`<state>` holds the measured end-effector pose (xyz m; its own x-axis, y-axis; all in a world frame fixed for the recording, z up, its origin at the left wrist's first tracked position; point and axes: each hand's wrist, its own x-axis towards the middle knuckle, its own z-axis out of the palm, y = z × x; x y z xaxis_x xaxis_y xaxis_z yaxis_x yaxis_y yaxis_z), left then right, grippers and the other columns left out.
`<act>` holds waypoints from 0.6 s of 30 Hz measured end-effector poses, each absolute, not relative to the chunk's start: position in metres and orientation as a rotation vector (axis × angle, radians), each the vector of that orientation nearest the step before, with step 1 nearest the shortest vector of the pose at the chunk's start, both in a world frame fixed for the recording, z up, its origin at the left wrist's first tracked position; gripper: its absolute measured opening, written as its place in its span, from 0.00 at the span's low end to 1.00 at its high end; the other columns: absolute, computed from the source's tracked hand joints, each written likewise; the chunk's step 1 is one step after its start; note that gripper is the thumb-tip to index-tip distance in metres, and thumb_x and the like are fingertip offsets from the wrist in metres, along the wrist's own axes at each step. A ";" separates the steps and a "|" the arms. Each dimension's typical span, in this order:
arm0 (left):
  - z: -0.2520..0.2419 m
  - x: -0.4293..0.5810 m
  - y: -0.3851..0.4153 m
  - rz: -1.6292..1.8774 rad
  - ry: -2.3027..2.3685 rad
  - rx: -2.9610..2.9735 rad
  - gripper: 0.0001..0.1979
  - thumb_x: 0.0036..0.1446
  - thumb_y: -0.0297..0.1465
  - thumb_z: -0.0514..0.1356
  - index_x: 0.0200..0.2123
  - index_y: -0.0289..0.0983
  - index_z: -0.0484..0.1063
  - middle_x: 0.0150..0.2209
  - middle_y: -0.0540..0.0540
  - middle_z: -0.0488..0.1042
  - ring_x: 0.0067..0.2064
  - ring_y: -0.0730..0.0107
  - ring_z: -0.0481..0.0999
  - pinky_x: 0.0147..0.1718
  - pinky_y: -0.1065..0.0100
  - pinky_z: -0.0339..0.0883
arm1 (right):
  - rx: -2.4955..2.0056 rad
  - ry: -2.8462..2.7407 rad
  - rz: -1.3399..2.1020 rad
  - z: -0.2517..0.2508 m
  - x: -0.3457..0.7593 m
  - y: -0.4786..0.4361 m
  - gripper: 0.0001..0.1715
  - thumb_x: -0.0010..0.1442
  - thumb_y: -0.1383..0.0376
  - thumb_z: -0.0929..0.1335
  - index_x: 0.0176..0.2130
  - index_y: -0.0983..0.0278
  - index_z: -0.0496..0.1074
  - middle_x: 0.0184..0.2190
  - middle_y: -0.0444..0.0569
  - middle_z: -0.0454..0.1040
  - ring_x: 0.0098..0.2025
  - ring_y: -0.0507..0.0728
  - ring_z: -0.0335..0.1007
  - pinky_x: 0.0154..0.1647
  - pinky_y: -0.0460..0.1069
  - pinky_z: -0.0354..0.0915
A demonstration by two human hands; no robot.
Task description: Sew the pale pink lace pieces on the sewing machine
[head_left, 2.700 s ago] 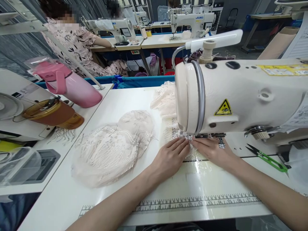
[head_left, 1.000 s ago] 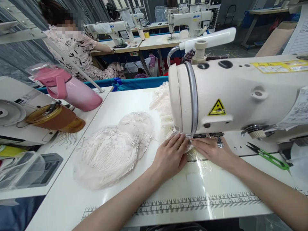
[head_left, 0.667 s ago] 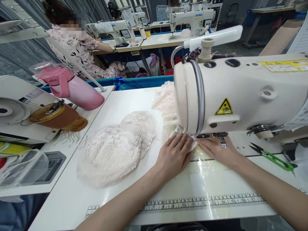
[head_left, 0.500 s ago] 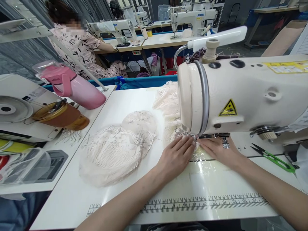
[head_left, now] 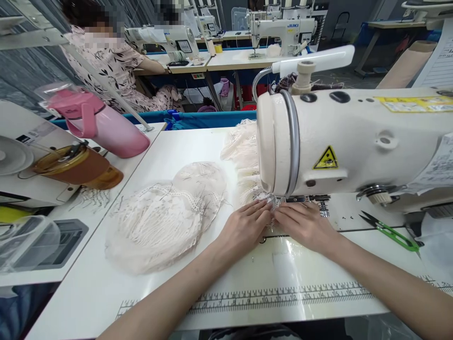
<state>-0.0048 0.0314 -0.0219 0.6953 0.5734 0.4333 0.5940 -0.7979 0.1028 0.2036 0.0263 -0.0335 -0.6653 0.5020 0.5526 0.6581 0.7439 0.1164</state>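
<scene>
Cream lace fabric (head_left: 249, 177) runs under the head of a white sewing machine (head_left: 339, 137). My left hand (head_left: 246, 224) rests on this fabric at the needle area, fingers together and pointing toward the presser foot. From the other side my right hand (head_left: 306, 224) meets it, with curved fingers pressed on the fabric's near edge. Only a small bit of cloth shows between the hands; the fingertips and needle are partly hidden. To the left lies a separate pile of cream lace pieces (head_left: 155, 226) with loose dark threads.
Green thread snips (head_left: 392, 232) lie right of my right hand. A printed ruler (head_left: 269, 298) runs along the table's front. At left stand a pink bottle (head_left: 106, 125), a brown cup (head_left: 76, 165) and a clear plastic box (head_left: 31, 241). A person (head_left: 109, 71) sits beyond, near other machines.
My right hand has moved left, closer to my left hand, and its fingers have curled. Less fabric shows between them. The whole view has shifted slightly.
</scene>
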 end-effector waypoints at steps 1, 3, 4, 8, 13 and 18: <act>-0.022 -0.005 0.032 -0.706 -0.985 -2.850 0.10 0.64 0.24 0.50 0.43 0.32 0.70 0.49 0.41 0.76 0.53 0.64 0.74 0.56 0.61 0.68 | -0.863 -2.438 -0.422 -0.033 0.202 0.027 0.09 0.61 0.74 0.65 0.40 0.64 0.71 0.40 0.42 0.78 0.45 0.50 0.70 0.45 0.48 0.62; -0.022 -0.004 0.032 -0.707 -1.001 -2.842 0.10 0.64 0.24 0.50 0.43 0.32 0.70 0.49 0.40 0.76 0.53 0.64 0.74 0.56 0.61 0.68 | -0.826 -2.430 -0.430 -0.033 0.199 0.027 0.08 0.60 0.74 0.65 0.37 0.64 0.71 0.38 0.42 0.78 0.43 0.51 0.70 0.43 0.48 0.62; -0.021 -0.004 0.032 -0.708 -1.011 -2.836 0.11 0.63 0.24 0.50 0.43 0.31 0.70 0.49 0.40 0.76 0.53 0.64 0.74 0.56 0.61 0.68 | -0.807 -2.427 -0.434 -0.032 0.198 0.028 0.08 0.60 0.74 0.65 0.37 0.64 0.71 0.37 0.42 0.78 0.43 0.51 0.70 0.42 0.48 0.63; -0.021 -0.005 0.032 -0.701 -1.000 -2.827 0.14 0.64 0.24 0.49 0.48 0.29 0.69 0.50 0.40 0.75 0.54 0.64 0.74 0.56 0.62 0.67 | -0.773 -2.427 -0.391 -0.033 0.199 0.029 0.10 0.59 0.77 0.65 0.36 0.64 0.72 0.37 0.44 0.78 0.44 0.52 0.70 0.43 0.49 0.63; -0.025 -0.008 0.032 -0.636 -0.953 -2.826 0.16 0.66 0.27 0.49 0.54 0.31 0.68 0.53 0.42 0.73 0.56 0.62 0.71 0.57 0.58 0.67 | -0.807 -2.468 -0.285 -0.037 0.203 0.027 0.12 0.59 0.76 0.64 0.39 0.64 0.73 0.39 0.44 0.78 0.46 0.52 0.69 0.48 0.49 0.64; -0.027 -0.007 0.030 -0.627 -0.982 -2.810 0.17 0.64 0.26 0.50 0.53 0.31 0.69 0.54 0.42 0.72 0.56 0.61 0.71 0.58 0.58 0.65 | -0.875 -2.473 -0.280 -0.035 0.204 0.025 0.14 0.60 0.77 0.63 0.41 0.63 0.72 0.40 0.44 0.78 0.46 0.52 0.70 0.45 0.48 0.63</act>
<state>-0.0073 0.0301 -0.0267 0.7072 0.5746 0.4120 0.6154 -0.7871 0.0414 0.2043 0.0252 -0.0354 -0.6694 0.5319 0.5186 0.6343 0.7726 0.0265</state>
